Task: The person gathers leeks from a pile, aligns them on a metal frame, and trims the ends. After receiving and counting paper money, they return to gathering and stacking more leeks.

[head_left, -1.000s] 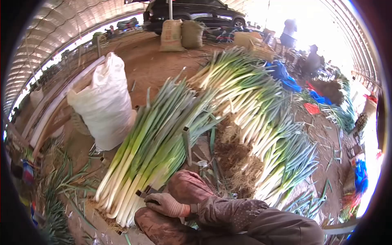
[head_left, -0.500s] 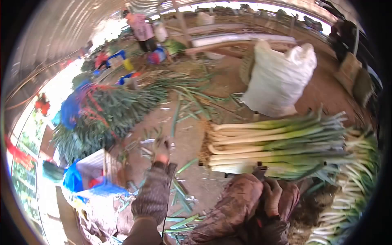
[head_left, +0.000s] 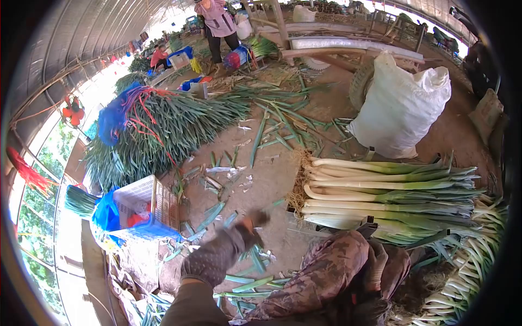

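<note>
My left hand [head_left: 255, 220], blurred by motion, hangs over the littered ground left of the leeks; its fingers are smeared. Gloved and low by my knee, my right hand [head_left: 375, 266] is partly hidden beside the camouflage trousers [head_left: 321, 271], and its fingers do not show clearly. Just beyond my knees, a row of leeks [head_left: 380, 187] lies on a metal frame [head_left: 367, 227], with white stalks and roots to the left and green leaves to the right. More leeks [head_left: 467, 261] are piled at the right edge.
A large white sack [head_left: 399, 108] stands beyond the leeks. Green leaves are heaped in a big pile [head_left: 168, 130] at the left, near a white crate [head_left: 163, 201] with blue plastic. Cut leaves litter the ground. A person in pink [head_left: 217, 22] stands at the back; another in red sits farther off.
The view has shifted, so the scene sits lower and farther right. My left hand has swung nearer to my body and toward the right. My right hand stays low by my knee.
</note>
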`<state>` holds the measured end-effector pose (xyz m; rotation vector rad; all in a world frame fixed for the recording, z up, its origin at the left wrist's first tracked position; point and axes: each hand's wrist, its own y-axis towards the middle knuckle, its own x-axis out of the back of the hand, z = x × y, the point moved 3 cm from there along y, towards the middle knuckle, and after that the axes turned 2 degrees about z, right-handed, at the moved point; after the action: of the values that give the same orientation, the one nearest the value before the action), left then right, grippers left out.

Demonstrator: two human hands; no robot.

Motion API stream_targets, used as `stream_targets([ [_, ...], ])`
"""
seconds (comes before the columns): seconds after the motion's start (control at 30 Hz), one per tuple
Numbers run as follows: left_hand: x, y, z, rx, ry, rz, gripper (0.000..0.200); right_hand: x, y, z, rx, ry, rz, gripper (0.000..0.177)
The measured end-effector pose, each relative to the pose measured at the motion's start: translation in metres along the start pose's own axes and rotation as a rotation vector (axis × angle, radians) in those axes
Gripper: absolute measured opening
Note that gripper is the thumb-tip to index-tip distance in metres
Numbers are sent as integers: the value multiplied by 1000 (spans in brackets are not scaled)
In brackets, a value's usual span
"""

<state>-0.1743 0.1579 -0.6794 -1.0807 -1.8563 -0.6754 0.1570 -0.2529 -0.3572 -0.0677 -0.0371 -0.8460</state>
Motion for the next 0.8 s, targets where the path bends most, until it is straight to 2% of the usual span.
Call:
stream_targets([
  [0.03, -49, -49, -30, -26, -149, 254, 28, 1, 1, -2, 1, -21, 14, 23],
  [0.07, -92, -100, -66, 296, -486, 488, 28, 4, 1, -10, 37, -66, -17, 22],
  [0.1, -94, -119, -103, 562, -684, 534, 28, 7, 0, -15, 18, -100, -12, 21],
  [0.13, -82, -121, -120, 667, -764, 520, 29, 11, 1, -17, 4, -131, -11, 21],
  [0.2, -37, -78, -85, 623, -785, 307, 29, 9, 1, -3, -27, -181, -6, 20],
  [0.27, 76, 13, -18, 447, -620, -93, 30, 9, 5, -15, -25, -151, -7, 21],
  [0.3, 176, 59, -21, 377, -271, -269, 31, 10, 5, -22, -24, -135, -15, 21],
  [0.33, 285, 94, -46, 398, 117, -379, 31, 9, 3, -27, -36, -130, -14, 21],
  [0.37, 380, 118, -80, 467, 300, -454, 32, 9, 4, -32, -43, -125, -18, 21],
  [0.4, 456, 138, -108, 541, 335, -489, 33, 10, 7, -34, -45, -120, -27, 21],
  [0.47, 485, 194, 18, -63, -1478, -785, 20, 12, 9, -36, -43, -130, -34, 20],
  [0.57, 455, 173, -47, 286, -1099, -663, 20, -1, 4, -31, -31, -2, -69, 20],
  [0.6, 407, 166, -28, 333, -987, -552, 20, -3, 4, -27, -21, 50, -84, 20],
  [0.63, 385, 119, -130, 386, -833, -575, 24, -1, 6, -29, -4, -14, -61, 20],
  [0.67, 269, 120, -31, 470, -1235, -435, 30, 4, 7, -33, 13, -82, -39, 21],
  [0.7, 177, 79, -13, 397, -1667, -387, 40, 7, 8, -33, 30, -149, -12, 21],
  [0.73, 87, 45, 1, 364, -1716, -255, 43, 4, 7, -25, 28, -125, -20, 21],
  [0.77, 34, 19, -12, 549, -1358, 1, 40, -1, 5, -12, 26, -99, -31, 21],
  [0.8, 20, -20, -64, 330, -1407, -6, 35, -2, 3, -4, 22, -75, -46, 21],
])
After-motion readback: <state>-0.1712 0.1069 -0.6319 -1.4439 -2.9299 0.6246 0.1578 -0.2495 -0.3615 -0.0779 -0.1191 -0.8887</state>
